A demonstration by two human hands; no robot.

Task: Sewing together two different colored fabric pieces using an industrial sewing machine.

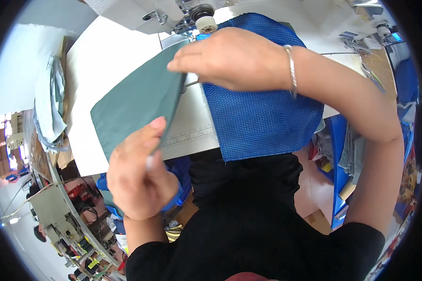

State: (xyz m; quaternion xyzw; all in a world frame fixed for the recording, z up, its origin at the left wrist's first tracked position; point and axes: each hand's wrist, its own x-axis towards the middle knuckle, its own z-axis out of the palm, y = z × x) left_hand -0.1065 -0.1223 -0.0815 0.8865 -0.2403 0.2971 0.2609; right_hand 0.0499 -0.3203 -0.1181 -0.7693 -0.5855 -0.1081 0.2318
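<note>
A dark green fabric piece (136, 96) slants across the white sewing table, its right edge lifted and folded over. My left hand (138, 175), slightly blurred, pinches its near edge with bent fingers. At the far edge, beside the sewing machine (173, 18), my right hand (229, 58) has its fingers closed on the same fabric; the fingertips' exact grip is partly hidden. Beneath my right hand and wrist lies a blue mesh fabric piece (262, 122), hanging a little over the table's front edge. The needle area is mostly covered by my hand and the cloth.
Ruler markings (187, 136) run along the front of the white table (91, 145). Pale folded cloth (51, 107) hangs at the left. A blue bin (337, 168) with fabric pieces stands at lower right. Another machine (368, 23) is at the far right.
</note>
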